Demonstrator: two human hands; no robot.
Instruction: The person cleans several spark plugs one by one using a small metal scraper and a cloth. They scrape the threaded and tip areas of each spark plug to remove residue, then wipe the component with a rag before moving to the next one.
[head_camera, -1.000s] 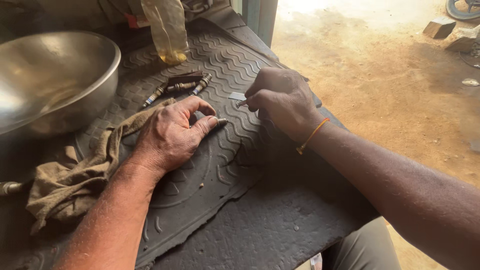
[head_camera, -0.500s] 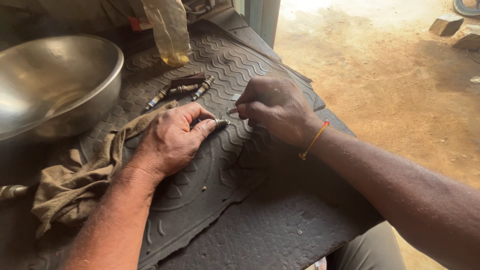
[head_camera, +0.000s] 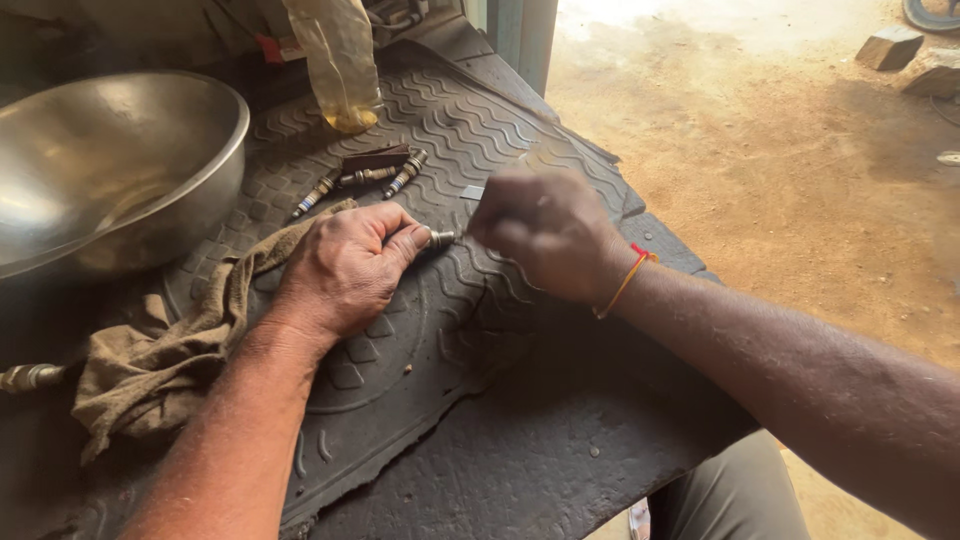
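One spark plug (head_camera: 438, 239) is pinned down on the black rubber mat (head_camera: 480, 130) by the left hand (head_camera: 345, 268), whose fingers are closed around its body so that only the metal tip shows. The right hand (head_camera: 548, 232) is held just beside that tip, blurred, its fingers bunched together; whether a tool is pinched in them cannot be told. Three more spark plugs (head_camera: 362, 180) are laid beside a dark block further up the mat, seemingly waiting, so the work is judged partly done at best.
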